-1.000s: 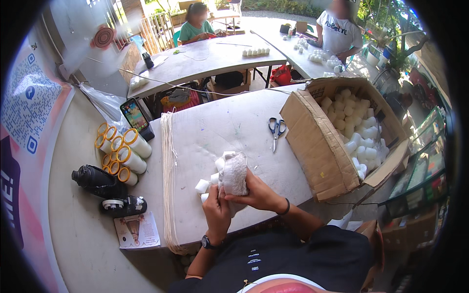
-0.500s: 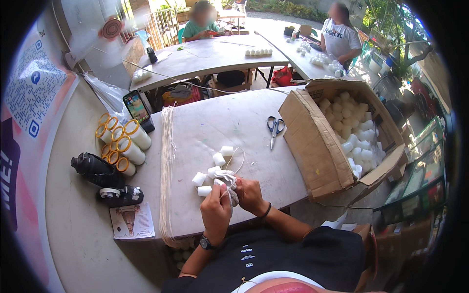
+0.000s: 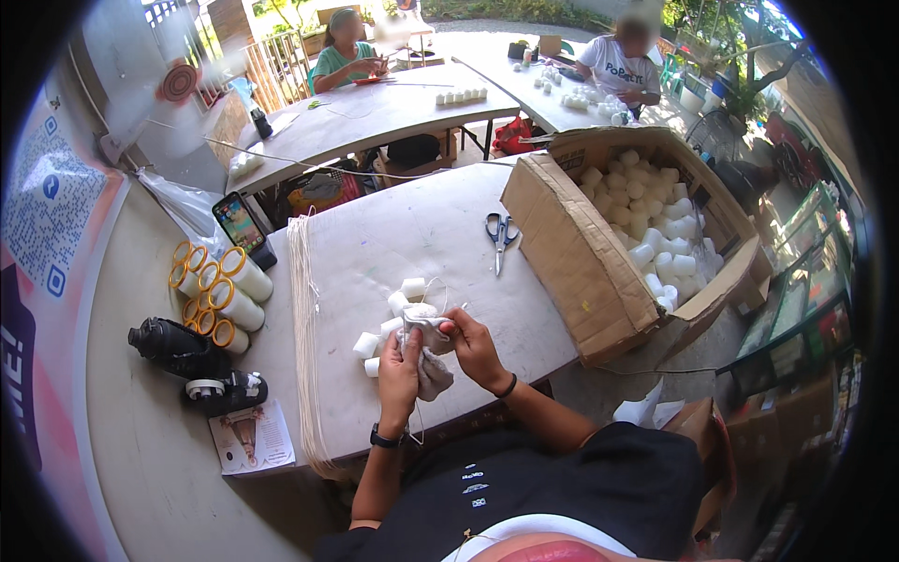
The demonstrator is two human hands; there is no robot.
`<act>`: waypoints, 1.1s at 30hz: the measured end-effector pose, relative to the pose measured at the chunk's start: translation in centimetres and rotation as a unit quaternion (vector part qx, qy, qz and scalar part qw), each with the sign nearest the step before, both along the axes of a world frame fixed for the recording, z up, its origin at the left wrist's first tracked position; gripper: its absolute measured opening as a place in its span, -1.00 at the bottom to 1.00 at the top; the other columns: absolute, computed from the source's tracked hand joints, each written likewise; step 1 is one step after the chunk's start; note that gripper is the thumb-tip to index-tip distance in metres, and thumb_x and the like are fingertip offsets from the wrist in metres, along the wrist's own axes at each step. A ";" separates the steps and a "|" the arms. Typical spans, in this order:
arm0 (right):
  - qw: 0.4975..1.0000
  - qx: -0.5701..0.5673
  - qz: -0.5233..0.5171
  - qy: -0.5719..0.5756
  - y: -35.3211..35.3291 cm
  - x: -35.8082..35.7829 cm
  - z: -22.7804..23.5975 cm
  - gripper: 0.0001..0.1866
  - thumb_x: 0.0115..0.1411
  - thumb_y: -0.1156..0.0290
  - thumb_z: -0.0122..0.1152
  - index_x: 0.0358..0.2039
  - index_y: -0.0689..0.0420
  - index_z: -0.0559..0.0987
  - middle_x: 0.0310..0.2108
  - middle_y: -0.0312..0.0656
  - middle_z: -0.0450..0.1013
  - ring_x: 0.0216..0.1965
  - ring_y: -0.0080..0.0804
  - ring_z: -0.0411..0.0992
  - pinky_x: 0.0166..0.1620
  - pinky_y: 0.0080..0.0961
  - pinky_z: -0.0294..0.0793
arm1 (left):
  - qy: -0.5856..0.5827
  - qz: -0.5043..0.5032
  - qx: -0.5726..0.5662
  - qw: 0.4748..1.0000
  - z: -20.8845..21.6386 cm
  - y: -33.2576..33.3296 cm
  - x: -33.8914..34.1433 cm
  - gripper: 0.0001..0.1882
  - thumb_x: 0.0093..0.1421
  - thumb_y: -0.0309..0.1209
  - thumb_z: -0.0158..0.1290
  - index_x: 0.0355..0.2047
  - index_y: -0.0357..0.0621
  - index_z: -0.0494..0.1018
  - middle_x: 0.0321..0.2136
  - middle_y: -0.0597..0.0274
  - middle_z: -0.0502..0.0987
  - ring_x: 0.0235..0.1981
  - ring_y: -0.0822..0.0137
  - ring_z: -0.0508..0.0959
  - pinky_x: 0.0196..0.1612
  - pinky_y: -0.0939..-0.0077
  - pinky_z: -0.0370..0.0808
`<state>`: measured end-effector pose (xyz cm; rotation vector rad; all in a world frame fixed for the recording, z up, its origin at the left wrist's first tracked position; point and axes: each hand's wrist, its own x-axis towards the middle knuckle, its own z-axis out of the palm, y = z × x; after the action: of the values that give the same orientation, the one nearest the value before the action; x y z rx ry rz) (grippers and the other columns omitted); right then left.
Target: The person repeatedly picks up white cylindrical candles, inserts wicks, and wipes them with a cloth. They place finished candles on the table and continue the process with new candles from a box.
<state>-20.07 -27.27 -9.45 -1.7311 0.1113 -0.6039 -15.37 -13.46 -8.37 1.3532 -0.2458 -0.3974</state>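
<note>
Above the front part of the table, my left hand (image 3: 399,382) pinches a crumpled greyish-white cloth (image 3: 434,377) from its left side. My right hand (image 3: 476,354) is closed on the upper right edge of the same cloth. A thin cord hangs beneath the cloth, close to my left wrist. Several short white cylinders (image 3: 366,346) lie in a curved row just beyond and left of the hands. From the far end of that row a loop of thin cord (image 3: 443,281) curves over the tabletop. The cloth and fingers hide part of the row.
Blue-handled scissors (image 3: 499,242) lie beyond my hands. To the right, an open cardboard box (image 3: 585,272) holds many white cylinders. Long cords (image 3: 302,328) stretch along the table's left side. Further left are a phone (image 3: 240,225), yellow-rimmed tubes (image 3: 242,311) and a black bottle (image 3: 178,345). Two people sit at far tables.
The cloth is more spread out and hangs lower between my hands. My right hand has shifted to its upper edge. The whole view has swung slightly, and the person at right has turned.
</note>
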 end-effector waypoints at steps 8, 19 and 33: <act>0.937 0.324 0.103 0.078 -2.8 0.5 -0.5 -0.65 0.41 0.14 0.00 -0.05 0.18 0.45 -0.28 -0.30 0.45 -0.30 -0.60 0.41 -0.32 -0.61 0.44 | -0.107 0.055 0.006 0.993 -1.6 -3.2 -0.5 -0.69 0.32 -0.20 0.10 -0.23 -0.23 0.40 -0.46 0.34 0.51 -0.44 0.58 0.42 -0.42 0.63 0.37; 0.906 0.308 0.261 0.126 -5.7 -0.8 0.2 -0.32 0.20 0.45 0.28 0.29 -0.09 0.21 0.07 -0.23 0.36 -0.16 -0.54 0.45 -0.27 -0.55 0.55 | -0.068 -0.022 0.027 0.997 -3.3 -2.7 3.6 -0.64 0.42 -0.18 -0.07 -0.10 -0.27 0.47 -0.34 0.31 0.57 -0.38 0.61 0.48 -0.30 0.64 0.46; 0.998 -0.003 0.063 0.028 -11.0 -1.2 -3.2 -0.30 0.09 0.08 0.40 0.18 0.12 0.42 0.05 -0.29 0.43 0.03 -0.56 0.38 0.02 -0.56 0.44 | -0.083 -0.034 0.087 0.992 -1.7 -6.4 3.3 -0.62 0.41 -0.16 -0.07 -0.20 -0.27 0.50 -0.47 0.31 0.56 -0.44 0.57 0.48 -0.36 0.58 0.43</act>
<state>-21.24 -38.26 -12.69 -1.7468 0.0402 -0.4643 -12.05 -19.84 -10.10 1.5546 -0.4023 -0.3697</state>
